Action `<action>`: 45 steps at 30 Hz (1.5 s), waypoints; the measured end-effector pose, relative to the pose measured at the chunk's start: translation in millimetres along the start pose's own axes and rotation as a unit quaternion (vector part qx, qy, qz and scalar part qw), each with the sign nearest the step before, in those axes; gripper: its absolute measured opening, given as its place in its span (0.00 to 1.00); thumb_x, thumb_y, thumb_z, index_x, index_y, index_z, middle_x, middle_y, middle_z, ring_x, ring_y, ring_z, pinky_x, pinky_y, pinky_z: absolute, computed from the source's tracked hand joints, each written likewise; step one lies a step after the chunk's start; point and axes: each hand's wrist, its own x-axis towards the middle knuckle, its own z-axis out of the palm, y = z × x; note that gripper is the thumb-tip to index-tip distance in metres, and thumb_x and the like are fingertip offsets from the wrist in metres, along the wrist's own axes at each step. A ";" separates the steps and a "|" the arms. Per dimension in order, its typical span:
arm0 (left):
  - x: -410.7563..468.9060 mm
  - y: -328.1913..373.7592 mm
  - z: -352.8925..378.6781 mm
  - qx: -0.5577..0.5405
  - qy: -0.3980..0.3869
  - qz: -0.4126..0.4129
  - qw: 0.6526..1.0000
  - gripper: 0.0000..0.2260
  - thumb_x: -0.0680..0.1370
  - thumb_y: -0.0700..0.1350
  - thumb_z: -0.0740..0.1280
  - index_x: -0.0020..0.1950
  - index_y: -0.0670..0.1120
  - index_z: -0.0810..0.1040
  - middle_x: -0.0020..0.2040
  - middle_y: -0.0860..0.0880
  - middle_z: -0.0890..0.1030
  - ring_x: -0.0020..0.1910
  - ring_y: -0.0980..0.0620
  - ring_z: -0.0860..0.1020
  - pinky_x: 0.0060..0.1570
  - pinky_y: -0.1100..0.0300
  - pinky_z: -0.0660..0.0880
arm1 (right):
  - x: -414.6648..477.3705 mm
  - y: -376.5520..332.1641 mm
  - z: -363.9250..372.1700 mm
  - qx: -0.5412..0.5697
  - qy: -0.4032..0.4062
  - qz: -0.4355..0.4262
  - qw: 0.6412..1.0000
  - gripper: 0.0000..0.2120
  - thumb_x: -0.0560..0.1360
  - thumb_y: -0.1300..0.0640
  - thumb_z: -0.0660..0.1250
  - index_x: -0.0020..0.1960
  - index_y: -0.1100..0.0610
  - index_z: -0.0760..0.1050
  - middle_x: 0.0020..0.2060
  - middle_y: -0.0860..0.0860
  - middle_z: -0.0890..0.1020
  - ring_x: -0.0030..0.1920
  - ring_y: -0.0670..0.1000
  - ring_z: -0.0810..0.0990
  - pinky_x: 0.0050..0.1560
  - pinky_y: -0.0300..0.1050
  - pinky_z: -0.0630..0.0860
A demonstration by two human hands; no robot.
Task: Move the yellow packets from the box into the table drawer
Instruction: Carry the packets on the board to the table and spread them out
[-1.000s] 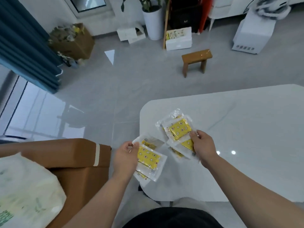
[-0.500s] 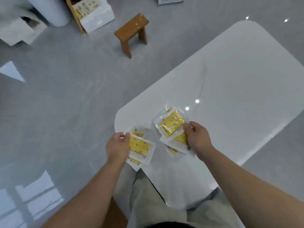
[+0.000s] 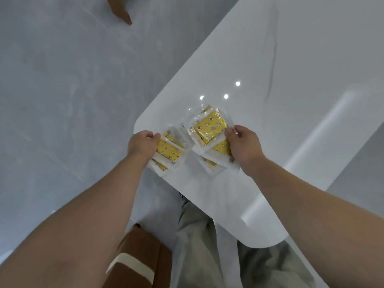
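Observation:
My left hand (image 3: pixel 142 143) grips a small stack of yellow packets (image 3: pixel 169 151) in clear wrappers by their left edge. A second, fanned stack of yellow packets (image 3: pixel 209 128) is held by my right hand (image 3: pixel 243 145), pinched at its right side. Both stacks hover over the near-left corner of the glossy white table (image 3: pixel 270 100). No drawer is visible, and I cannot identify the source box.
The brown box (image 3: pixel 137 260) with a white strip sits at the bottom, beside my legs. A wooden stool leg (image 3: pixel 122 11) shows at the top on the grey tiled floor (image 3: pixel 62 80). The table's edge runs diagonally from top right to bottom.
My view has tilted down and turned over the table; the room, stool and brown box slid out of sight. Both hands keep holding their packet stacks close together.

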 end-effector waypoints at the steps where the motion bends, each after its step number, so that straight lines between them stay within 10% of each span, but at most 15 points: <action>1: 6.2 -1.1 1.3 0.020 0.010 0.014 1.000 0.12 0.80 0.52 0.68 0.56 0.44 0.81 0.47 0.48 0.82 0.45 0.48 0.79 0.50 0.55 0.76 | 5.7 3.3 8.4 0.002 -0.004 -0.001 1.000 0.10 0.82 0.52 0.62 0.48 0.51 0.81 0.45 0.51 0.85 0.47 0.54 0.83 0.48 0.47 0.80; 7: 22.3 -8.0 11.1 0.046 0.026 0.067 0.996 0.18 0.80 0.58 0.65 0.60 0.46 0.77 0.55 0.49 0.81 0.39 0.54 0.80 0.45 0.60 0.74 | 32.4 14.7 46.1 0.021 -0.007 0.002 1.000 0.11 0.82 0.51 0.62 0.53 0.53 0.82 0.46 0.51 0.85 0.47 0.54 0.84 0.47 0.50 0.82; 22: -49.3 -37.0 19.0 0.100 0.020 0.205 0.973 0.21 0.79 0.45 0.68 0.72 0.50 0.71 0.71 0.54 0.73 0.70 0.52 0.71 0.68 0.55 0.69 | 62.8 -0.4 70.1 -0.087 0.000 -0.046 0.995 0.13 0.83 0.50 0.59 0.59 0.55 0.79 0.49 0.51 0.81 0.51 0.55 0.80 0.54 0.50 0.79; 28: -57.3 -43.3 21.0 0.098 0.013 0.201 0.975 0.18 0.80 0.44 0.68 0.69 0.51 0.73 0.68 0.52 0.76 0.66 0.52 0.74 0.64 0.56 0.72 | 72.3 10.0 67.1 -0.234 -0.015 -0.045 0.971 0.17 0.84 0.45 0.56 0.61 0.56 0.74 0.49 0.52 0.78 0.47 0.56 0.77 0.35 0.43 0.68; 35: -87.2 -27.1 15.8 0.099 -0.007 0.214 0.972 0.15 0.80 0.43 0.66 0.66 0.53 0.75 0.65 0.54 0.75 0.60 0.56 0.76 0.61 0.55 0.75 | 31.9 11.4 40.3 -0.326 -0.003 -0.032 0.945 0.30 0.81 0.35 0.54 0.73 0.54 0.67 0.66 0.56 0.74 0.66 0.60 0.74 0.65 0.57 0.70; 41: -157.4 23.9 -0.2 0.155 -0.060 0.254 0.953 0.11 0.80 0.45 0.67 0.61 0.53 0.77 0.62 0.55 0.73 0.52 0.57 0.77 0.52 0.61 0.72 | -52.7 -2.7 -19.6 -0.187 0.007 -0.071 0.980 0.20 0.84 0.43 0.55 0.36 0.51 0.69 0.34 0.50 0.75 0.43 0.56 0.76 0.41 0.46 0.70; 45: -214.4 73.5 -7.5 0.264 -0.113 0.263 0.921 0.12 0.80 0.48 0.66 0.64 0.51 0.76 0.67 0.51 0.71 0.52 0.51 0.78 0.54 0.54 0.76 | -124.0 -10.9 -81.9 -0.108 0.046 -0.054 0.992 0.17 0.84 0.44 0.56 0.43 0.52 0.72 0.34 0.46 0.75 0.42 0.53 0.76 0.42 0.44 0.68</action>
